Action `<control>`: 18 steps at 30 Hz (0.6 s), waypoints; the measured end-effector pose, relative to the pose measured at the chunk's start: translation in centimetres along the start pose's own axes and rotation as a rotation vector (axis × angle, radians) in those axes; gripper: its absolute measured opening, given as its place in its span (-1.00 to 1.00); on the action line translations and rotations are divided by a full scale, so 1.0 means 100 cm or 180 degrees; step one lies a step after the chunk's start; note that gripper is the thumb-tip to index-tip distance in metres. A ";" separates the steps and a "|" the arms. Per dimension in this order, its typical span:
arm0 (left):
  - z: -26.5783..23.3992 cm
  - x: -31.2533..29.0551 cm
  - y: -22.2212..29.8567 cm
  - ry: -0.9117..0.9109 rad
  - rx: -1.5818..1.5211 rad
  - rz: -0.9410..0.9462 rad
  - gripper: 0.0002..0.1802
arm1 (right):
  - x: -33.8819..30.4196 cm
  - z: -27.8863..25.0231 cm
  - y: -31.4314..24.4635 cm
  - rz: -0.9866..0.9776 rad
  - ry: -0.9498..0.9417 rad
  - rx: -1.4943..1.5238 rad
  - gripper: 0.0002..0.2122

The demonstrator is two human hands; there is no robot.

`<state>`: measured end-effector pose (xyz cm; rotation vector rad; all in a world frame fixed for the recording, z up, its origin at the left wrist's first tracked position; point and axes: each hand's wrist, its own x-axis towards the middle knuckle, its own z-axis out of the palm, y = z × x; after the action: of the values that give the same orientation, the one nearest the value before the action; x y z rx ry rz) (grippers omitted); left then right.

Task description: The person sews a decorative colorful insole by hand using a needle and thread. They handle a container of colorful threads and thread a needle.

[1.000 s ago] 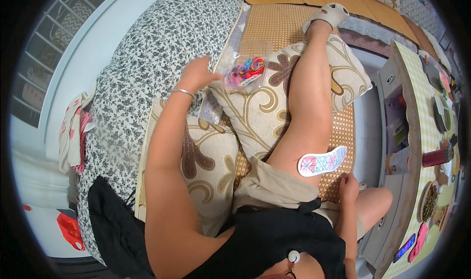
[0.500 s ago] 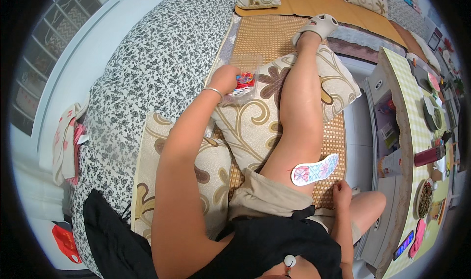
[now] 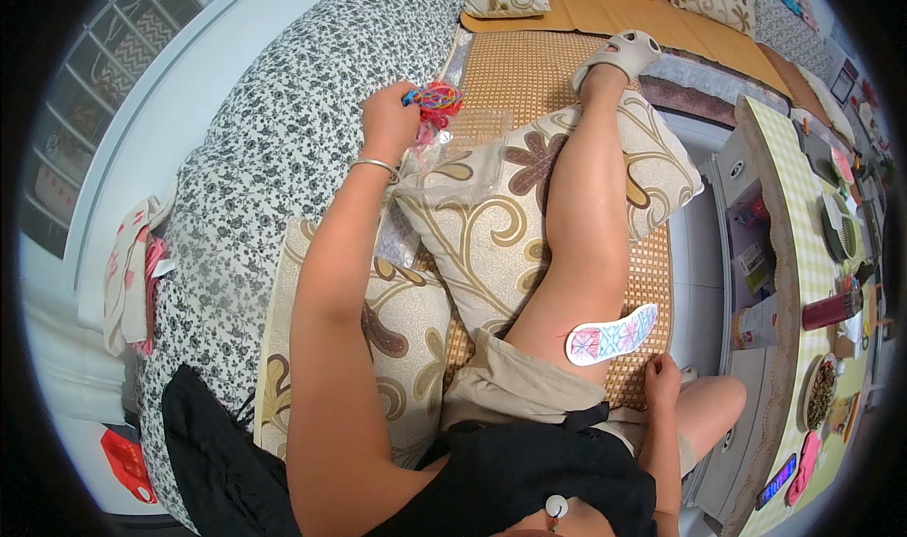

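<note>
- Here's the left hand [image 3: 389,121], up over the black-and-white floral cover [image 3: 283,131], its grip clenched on a tangled thread bundle [image 3: 437,104] of red, blue, pink and yellow.
- The bundle pokes out on the right of the fist, loops splaying, and a silvery bracelet [image 3: 378,166] circles the wrist just below.
- Right beside that hand, a clear plastic box [image 3: 482,173] sits on the patterned cushion [image 3: 491,235], the beige and brown swirls showing through it.
- Down on the thigh of the outstretched left leg [image 3: 590,206] lies the insole [image 3: 612,337], white-edged, covered in pink and blue pattern, its narrower end reaching out over the woven mat [image 3: 652,263] (a short red thread trails off its left end).
- And the right hand [image 3: 663,381]? Low, near the insole but apart from it, fingers curled; whether that grip pinches anything, I cannot tell.
- Over on the right runs the desk [image 3: 794,178] in its checked cloth, carrying a dark red bottle [image 3: 833,310], a bowl [image 3: 821,395], a pink cloth [image 3: 803,469] and a phone [image 3: 778,482], its screen lit.
</note>
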<state>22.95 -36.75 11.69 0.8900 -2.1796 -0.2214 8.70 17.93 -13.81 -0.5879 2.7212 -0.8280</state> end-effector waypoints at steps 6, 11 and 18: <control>0.023 -0.028 -0.003 -0.2035 -0.0678 -0.0152 -0.46 | 0.004 -0.007 -0.010 -0.0014 -0.0068 0.0042 -0.88; 0.018 -0.068 0.033 -0.2564 -0.0012 0.0830 -0.26 | 0.004 -0.006 -0.012 0.0051 -0.0076 -0.0063 -0.90; 0.003 -0.098 0.059 -0.0888 -0.0466 0.1725 -0.67 | 0.001 -0.002 -0.003 -0.0037 -0.0136 0.0090 -0.91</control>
<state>24.20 -25.95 8.14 0.1728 -2.5328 -0.2417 8.65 17.75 -13.43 -0.6091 2.6657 -0.8453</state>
